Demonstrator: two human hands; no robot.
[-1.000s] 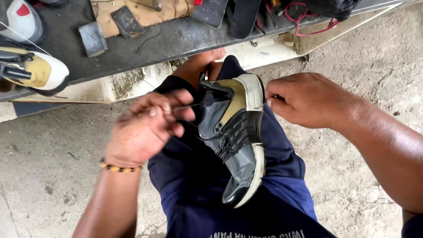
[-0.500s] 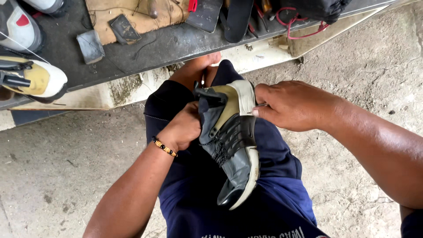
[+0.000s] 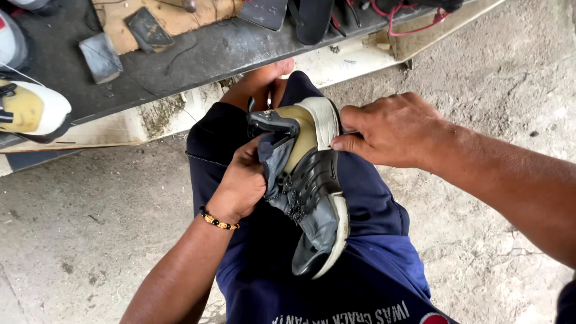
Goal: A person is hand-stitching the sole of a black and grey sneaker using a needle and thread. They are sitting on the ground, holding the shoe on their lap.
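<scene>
Two hands are on one black and olive sneaker with a white sole [image 3: 312, 192], which lies across our lap on the dark blue shorts [image 3: 372, 210], heel end away from us and toe pointing back toward our body. Our left hand [image 3: 243, 183] is closed around the grey fabric of the shoe's upper at its left side, fingers tucked into the opening; a black and yellow beaded bracelet [image 3: 217, 221] sits on that wrist. Our right hand [image 3: 390, 129] presses against the heel from the right, fingertips pinched narrow at the white sole edge; we cannot tell whether anything thin is held between them. Beyond both hands, past the knee, runs a low dark counter [image 3: 198, 54] carrying a grey rectangular block [image 3: 99, 57], a worn brown board [image 3: 168, 15] and a red cord [image 3: 408, 24]. Far to the left of our left hand, a white and yellow shoe [image 3: 30, 111] rests on that counter's edge. Bare concrete floor [image 3: 78, 222] lies beneath and to either side.
</scene>
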